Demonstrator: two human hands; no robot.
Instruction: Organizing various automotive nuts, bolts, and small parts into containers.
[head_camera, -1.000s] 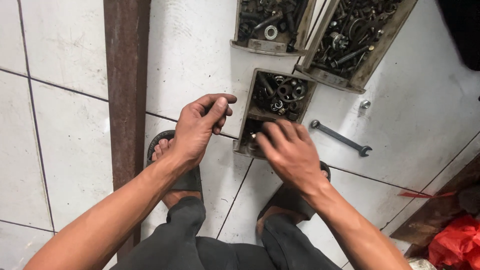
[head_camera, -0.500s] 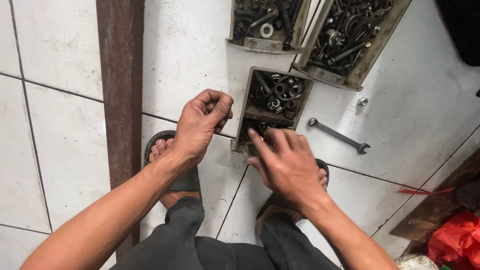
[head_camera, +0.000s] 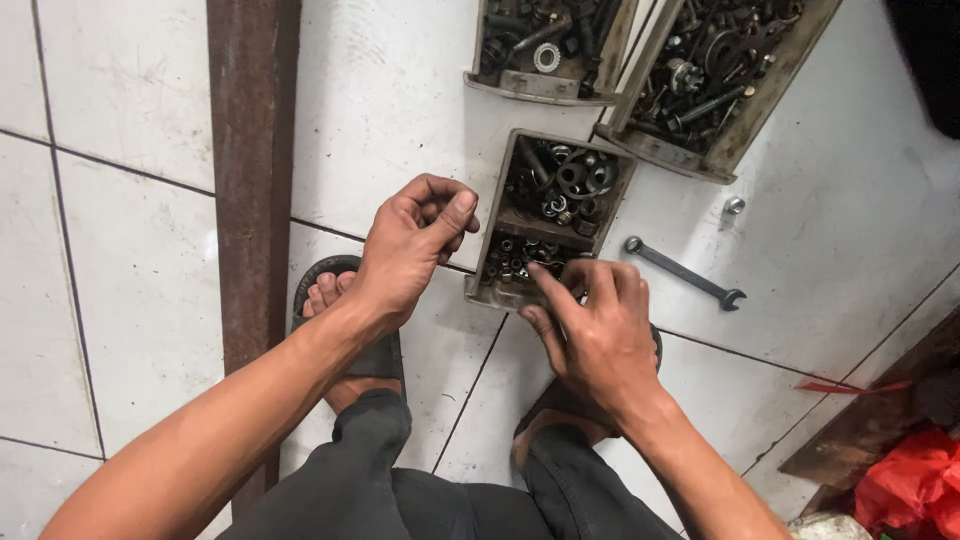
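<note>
Nearest, the right hand (head_camera: 595, 330) is reaching fingers-spread into the near compartment of a small metal tray (head_camera: 552, 220) of nuts and washers, while the left hand (head_camera: 410, 245) is hovering curled just left of it; whether it is pinching anything, I cannot tell. A wrench (head_camera: 685, 272) is lying just right of the tray. Farther off, two larger hardware trays (head_camera: 640, 50) are crowding the white tiled floor (head_camera: 120, 250), leaving open room leftward up to a rusty steel bar (head_camera: 250, 180).

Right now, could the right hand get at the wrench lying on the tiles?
Probably yes. The right hand is picking in the near compartment of the small tray, and the wrench lies just beyond it on bare white tile with nothing between them. The left hand is curled, clear of that path.
</note>
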